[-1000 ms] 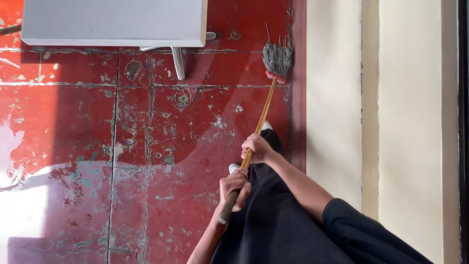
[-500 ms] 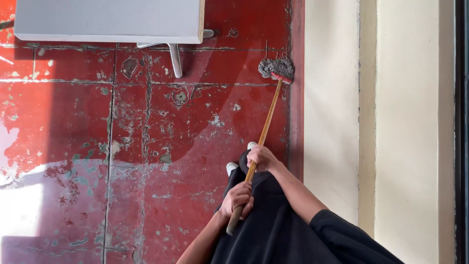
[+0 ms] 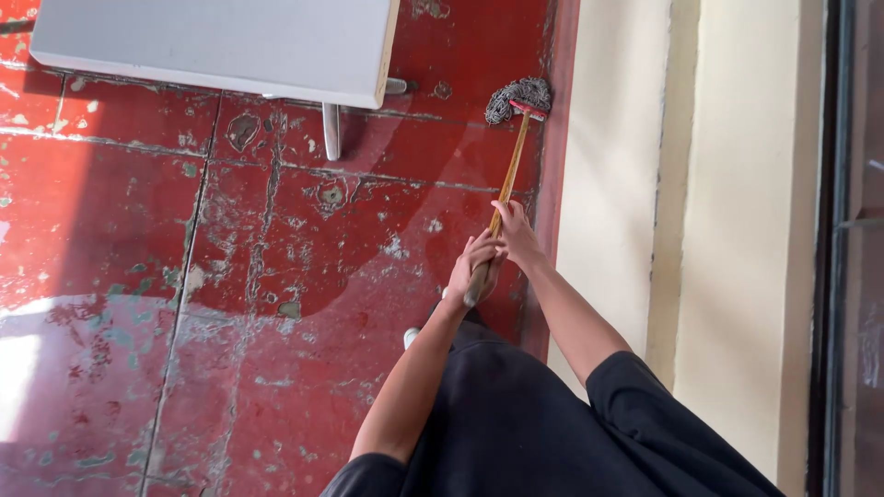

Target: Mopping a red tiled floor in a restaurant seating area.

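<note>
I hold a mop with a wooden handle [image 3: 509, 175] in both hands. My left hand [image 3: 474, 265] grips the lower end of the handle. My right hand [image 3: 516, 235] grips it just above, and the two hands touch. The grey stringy mop head [image 3: 517, 96], with a red clamp, rests on the worn red floor [image 3: 304, 276] close to the base of the cream wall [image 3: 635, 184]. Part of the floor near the mop looks wet and glossy.
A grey table top [image 3: 212, 41] with a metal leg [image 3: 330, 129] stands at the upper left. The red floor paint is chipped and patchy. A dark door or window frame [image 3: 843, 248] runs down the right edge. My dark clothes fill the lower middle.
The mop head has slid forward and right along the floor toward the wall. My hands have moved closer together on the handle and stretched farther out.
</note>
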